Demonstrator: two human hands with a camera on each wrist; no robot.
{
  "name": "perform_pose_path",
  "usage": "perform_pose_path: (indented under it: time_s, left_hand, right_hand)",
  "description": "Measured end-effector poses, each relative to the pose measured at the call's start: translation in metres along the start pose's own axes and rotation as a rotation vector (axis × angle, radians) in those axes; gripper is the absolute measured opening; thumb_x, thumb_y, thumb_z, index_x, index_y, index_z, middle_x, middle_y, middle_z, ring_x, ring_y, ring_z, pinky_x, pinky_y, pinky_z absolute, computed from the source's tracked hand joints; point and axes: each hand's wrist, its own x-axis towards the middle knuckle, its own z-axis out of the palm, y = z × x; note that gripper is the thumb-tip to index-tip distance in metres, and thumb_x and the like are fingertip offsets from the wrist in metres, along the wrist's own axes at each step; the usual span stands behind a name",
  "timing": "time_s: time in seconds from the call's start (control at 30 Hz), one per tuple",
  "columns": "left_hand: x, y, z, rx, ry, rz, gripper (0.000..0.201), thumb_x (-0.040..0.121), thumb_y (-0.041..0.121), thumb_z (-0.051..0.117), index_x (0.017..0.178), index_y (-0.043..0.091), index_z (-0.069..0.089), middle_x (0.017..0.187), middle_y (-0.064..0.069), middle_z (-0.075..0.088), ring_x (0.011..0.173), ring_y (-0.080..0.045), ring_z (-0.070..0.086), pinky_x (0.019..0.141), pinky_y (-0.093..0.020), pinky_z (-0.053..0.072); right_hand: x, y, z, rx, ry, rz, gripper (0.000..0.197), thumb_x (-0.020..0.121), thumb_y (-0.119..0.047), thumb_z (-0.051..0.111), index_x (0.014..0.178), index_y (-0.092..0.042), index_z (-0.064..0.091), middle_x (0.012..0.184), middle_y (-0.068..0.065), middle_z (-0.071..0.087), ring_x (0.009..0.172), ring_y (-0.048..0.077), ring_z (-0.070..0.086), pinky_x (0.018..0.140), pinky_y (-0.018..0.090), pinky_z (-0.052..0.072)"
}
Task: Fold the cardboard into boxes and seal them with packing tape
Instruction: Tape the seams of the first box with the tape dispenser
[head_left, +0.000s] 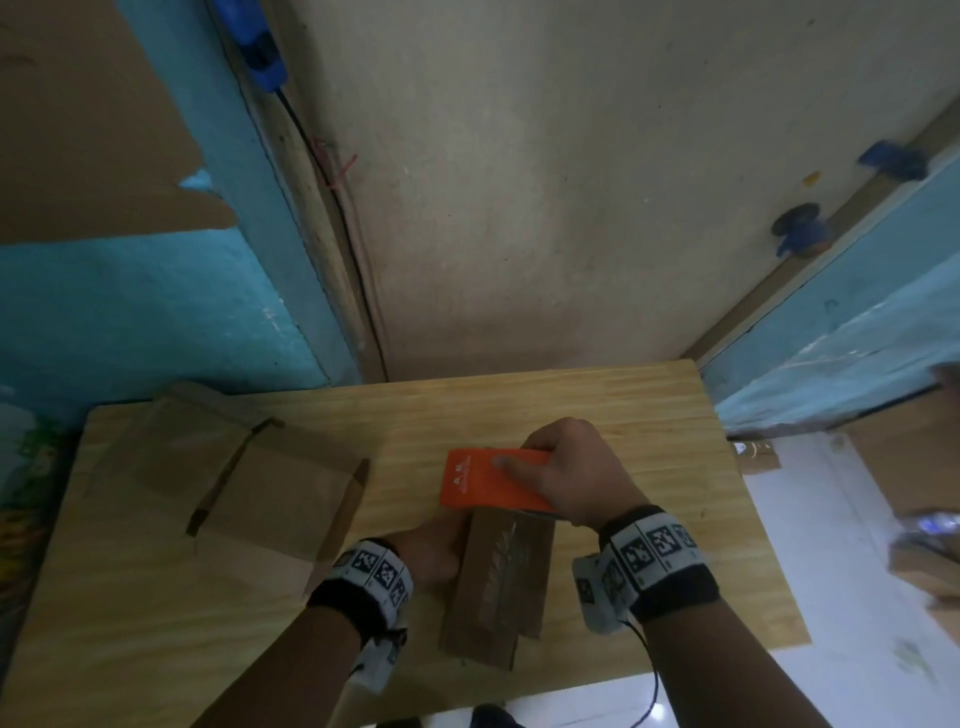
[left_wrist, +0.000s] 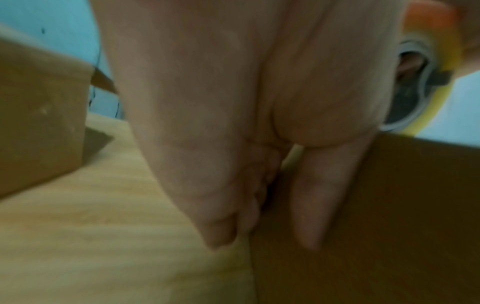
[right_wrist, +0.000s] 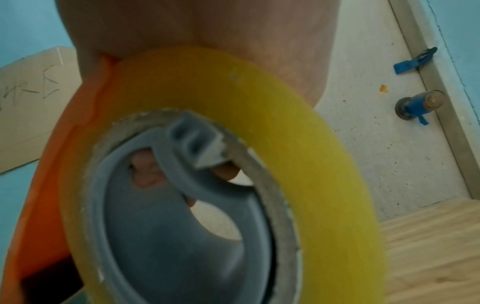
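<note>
A small folded cardboard box (head_left: 498, 587) lies on the wooden table (head_left: 649, 426) in front of me, a strip of clear tape running along its top seam. My left hand (head_left: 434, 551) lies against the box's left side (left_wrist: 389, 205), its fingers (left_wrist: 311, 205) straight along the cardboard. My right hand (head_left: 561, 478) grips an orange tape dispenser (head_left: 493, 480) at the box's far end. The right wrist view shows the dispenser's yellow tape roll (right_wrist: 285, 144) on a grey hub (right_wrist: 168, 216), with my fingertips showing through the hub.
Flat, unfolded cardboard (head_left: 249, 478) covers the table's left part. More cardboard (head_left: 93, 130) leans on the blue wall at left. Brown boxes (head_left: 914, 467) stand to the right of the table. A blue clip (right_wrist: 415, 59) and a knob (right_wrist: 418, 105) are on the pale wall.
</note>
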Motion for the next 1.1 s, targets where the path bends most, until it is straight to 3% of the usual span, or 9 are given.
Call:
perform_pose_path:
  time_s: [0.07, 0.13, 0.23, 0.4, 0.57, 0.7, 0.8, 0.97, 1.1]
  left_hand:
    - [-0.016, 0.011, -0.015, -0.105, -0.048, 0.034, 0.051, 0.101, 0.051, 0.039, 0.149, 0.032, 0.039, 0.144, 0.008, 0.050, 0.132, -0.012, 0.049, 0.120, -0.037, 0.034]
    - [-0.022, 0.017, -0.025, -0.380, -0.058, 0.031, 0.040, 0.107, 0.022, 0.050, 0.146, 0.021, 0.048, 0.135, 0.014, 0.054, 0.123, 0.000, 0.053, 0.116, -0.026, 0.038]
    - [-0.024, 0.024, -0.027, -0.939, -0.027, 0.022, 0.048, 0.085, 0.014, 0.075, 0.132, 0.019, 0.066, 0.127, 0.001, 0.071, 0.120, -0.015, 0.065, 0.113, -0.040, 0.045]
    - [-0.004, 0.036, 0.004, -0.930, 0.259, -0.115, 0.086, 0.053, 0.052, 0.099, 0.129, 0.036, 0.062, 0.126, 0.011, 0.071, 0.119, -0.012, 0.065, 0.106, -0.047, 0.052]
    - [0.013, 0.048, 0.015, -0.890, 0.282, -0.196, 0.058, 0.061, 0.028, 0.100, 0.108, 0.034, 0.067, 0.106, 0.011, 0.074, 0.098, -0.008, 0.068, 0.091, -0.037, 0.058]
    - [0.011, 0.045, 0.023, -0.976, 0.349, -0.279, 0.061, 0.055, 0.029, 0.103, 0.109, 0.023, 0.075, 0.102, 0.006, 0.079, 0.093, -0.011, 0.074, 0.075, -0.027, 0.060]
    - [0.013, 0.046, 0.023, -1.029, 0.348, -0.302, 0.077, 0.045, 0.037, 0.104, 0.115, 0.020, 0.075, 0.102, 0.006, 0.079, 0.095, -0.013, 0.075, 0.077, -0.031, 0.062]
    - [0.016, 0.056, 0.016, -1.021, 0.333, -0.276, 0.095, 0.048, 0.031, 0.105, 0.134, 0.024, 0.064, 0.117, 0.007, 0.075, 0.102, -0.012, 0.071, 0.073, -0.026, 0.059]
    - [0.012, 0.049, 0.010, -0.989, 0.371, -0.358, 0.152, 0.045, 0.036, 0.105, 0.165, 0.028, 0.011, 0.150, 0.005, 0.052, 0.131, -0.020, 0.056, 0.087, -0.028, 0.052]
  right_hand:
    - [0.000, 0.000, -0.001, 0.001, 0.005, -0.008, 0.043, 0.093, -0.061, 0.070, 0.072, -0.024, 0.074, 0.065, -0.006, 0.067, 0.062, 0.010, 0.065, 0.056, 0.029, 0.049]
    - [-0.001, 0.000, -0.002, 0.002, 0.010, -0.011, 0.043, 0.094, -0.060, 0.070, 0.074, -0.022, 0.076, 0.067, -0.005, 0.068, 0.063, 0.011, 0.066, 0.057, 0.033, 0.052]
    - [-0.002, 0.000, -0.003, -0.001, 0.017, -0.022, 0.044, 0.095, -0.060, 0.069, 0.078, -0.020, 0.078, 0.069, -0.004, 0.070, 0.063, 0.011, 0.067, 0.059, 0.036, 0.057]
    - [-0.004, -0.003, -0.004, -0.013, 0.022, -0.024, 0.043, 0.096, -0.059, 0.068, 0.080, -0.020, 0.079, 0.070, -0.005, 0.070, 0.063, 0.010, 0.067, 0.059, 0.035, 0.058]
    - [-0.004, -0.005, -0.005, -0.020, 0.004, -0.019, 0.047, 0.096, -0.059, 0.068, 0.079, -0.017, 0.079, 0.071, 0.001, 0.071, 0.060, 0.015, 0.067, 0.056, 0.039, 0.059]
    - [-0.004, -0.004, -0.013, -0.028, -0.067, -0.023, 0.053, 0.097, -0.059, 0.067, 0.076, -0.012, 0.076, 0.069, 0.007, 0.071, 0.052, 0.018, 0.065, 0.049, 0.035, 0.054]
    - [-0.007, 0.008, -0.026, -0.051, -0.074, -0.017, 0.057, 0.098, -0.057, 0.066, 0.065, -0.011, 0.071, 0.061, 0.007, 0.065, 0.054, 0.022, 0.063, 0.054, 0.036, 0.050]
    - [-0.021, 0.028, -0.039, -0.017, -0.069, -0.012, 0.051, 0.100, -0.055, 0.066, 0.070, -0.015, 0.075, 0.065, 0.005, 0.070, 0.059, 0.020, 0.067, 0.059, 0.036, 0.054]
    - [-0.030, 0.048, -0.043, 0.017, -0.055, 0.036, 0.048, 0.097, -0.056, 0.069, 0.064, -0.023, 0.073, 0.058, -0.001, 0.070, 0.049, 0.012, 0.067, 0.056, 0.037, 0.058]
